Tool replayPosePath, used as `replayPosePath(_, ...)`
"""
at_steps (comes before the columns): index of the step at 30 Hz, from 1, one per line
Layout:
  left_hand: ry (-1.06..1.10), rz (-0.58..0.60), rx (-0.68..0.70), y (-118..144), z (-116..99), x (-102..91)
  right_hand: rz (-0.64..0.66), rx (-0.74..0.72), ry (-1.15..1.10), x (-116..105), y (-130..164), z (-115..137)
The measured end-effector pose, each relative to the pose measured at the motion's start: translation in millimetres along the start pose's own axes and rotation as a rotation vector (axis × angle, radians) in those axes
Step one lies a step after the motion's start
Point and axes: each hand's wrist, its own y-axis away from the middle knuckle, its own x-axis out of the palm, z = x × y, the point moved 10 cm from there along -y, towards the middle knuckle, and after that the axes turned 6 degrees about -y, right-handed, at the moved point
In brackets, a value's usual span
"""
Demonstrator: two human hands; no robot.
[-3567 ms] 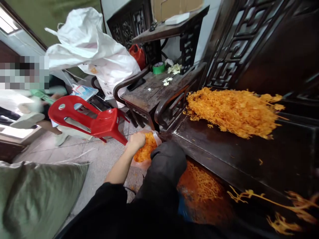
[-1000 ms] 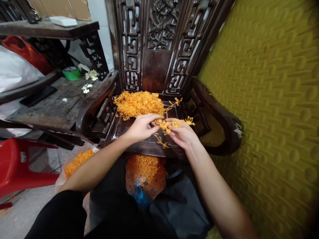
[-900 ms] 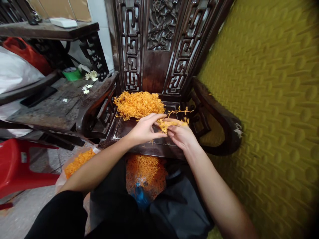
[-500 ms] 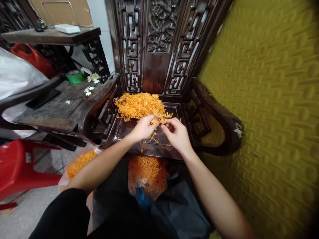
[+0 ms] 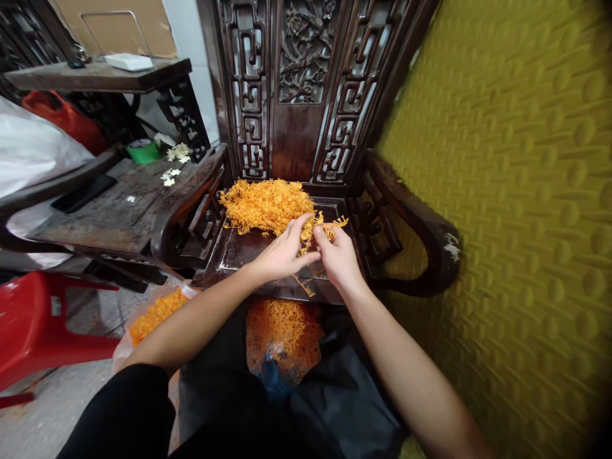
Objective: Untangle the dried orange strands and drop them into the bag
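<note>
In front of me, a heap of orange, frilly, branching pieces (image 5: pixel 268 205) lies on the seat of a dark carved wooden chair (image 5: pixel 234 255). Just right of the heap, my right hand (image 5: pixel 338 258) pinches a small bunch of orange strands (image 5: pixel 338 223) between thumb and fingers. My left hand (image 5: pixel 285 250) is beside it, thumb and fingers spread apart around the bunch's near side; whether its fingertips touch the strands is hard to make out. Several loose orange strands (image 5: pixel 306 287) lie near the seat's front edge, below the hands.
Orange pieces fill a bag (image 5: pixel 275 325) between my knees and a pale bag (image 5: pixel 157 315) at lower left. A red stool (image 5: pixel 29 325) is at the left. A wooden side table (image 5: pixel 95 223) holds green tape (image 5: pixel 143 151) and small white flowers (image 5: pixel 178 153). A yellow textured surface (image 5: pixel 516 159) borders the right.
My left thumb and fingers have parted from their pinch. The right hand has shifted slightly, still with orange strands in it. The view has moved a little.
</note>
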Motion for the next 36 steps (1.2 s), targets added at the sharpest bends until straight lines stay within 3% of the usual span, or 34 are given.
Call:
replayPosePath(3, -0.089, -0.083, 0.024, -3, -4, -11.7, 0.027, 0.146, -0.260, 11, 5, -8)
replayPosePath(8, -0.073, -0.114, 0.065, -7, -6, -17.5, 0.102, 0.348, -0.605, 30, 13, -14)
replayPosePath(15, 0.055, -0.339, -0.024, -1, 5, -31.2, 0.220, 0.268, -0.521, 43, 20, -5)
replayPosePath(23, 0.052, -0.300, -0.048, 0, -3, -39.4, 0.086, 0.204, -0.511, 29, 16, -4)
replayPosePath(29, 0.168, -0.397, -0.097, -1, -4, -34.8, -0.069, 0.113, -0.623, 30, 10, -2)
replayPosePath(32, 0.230, -0.483, -0.125, 4, 1, -42.3, -0.173, 0.083, -0.639, 12, -5, 0)
replayPosePath(36, 0.498, -0.671, -0.159, 19, 18, -62.7, -0.444, 0.114, -0.607, -53, -20, -1)
